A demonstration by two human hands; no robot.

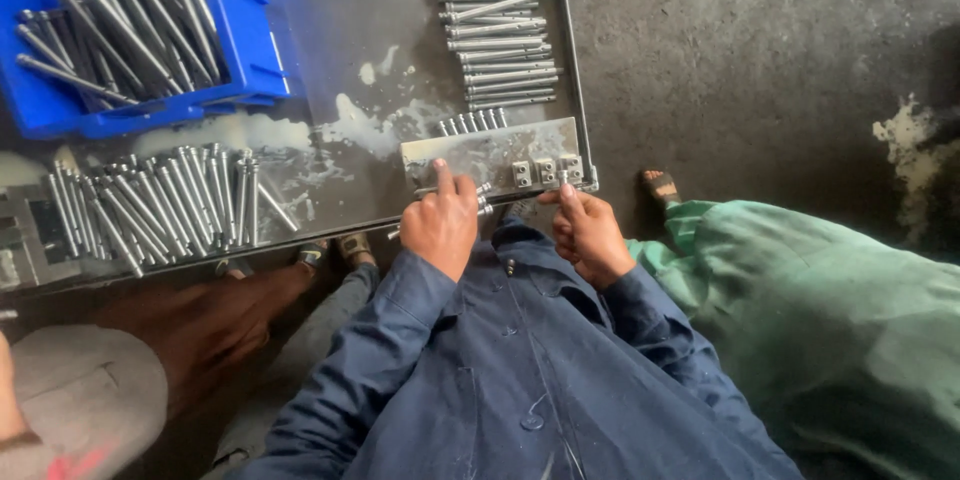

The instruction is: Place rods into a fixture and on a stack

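My left hand (pixel 440 223) rests on the near edge of a metal jig plate (pixel 480 152), fingers curled around thin steel rods (pixel 484 206) that poke out beside it. My right hand (pixel 585 232) pinches a small steel piece (pixel 563 180) at the plate's right end, next to two little square blocks (pixel 533 172). Several short rods (pixel 472 123) stand in the plate's far side. Both my sleeves are dark blue.
A row of finished steel rods (pixel 495 30) lies at the far right of the metal table (pixel 340 50). More rods (pixel 160 205) lie at left; a blue bin (pixel 245 30) holds others. Another person's arm (pixel 215 320) reaches in at left; green cloth (pixel 820 310) covers someone at right.
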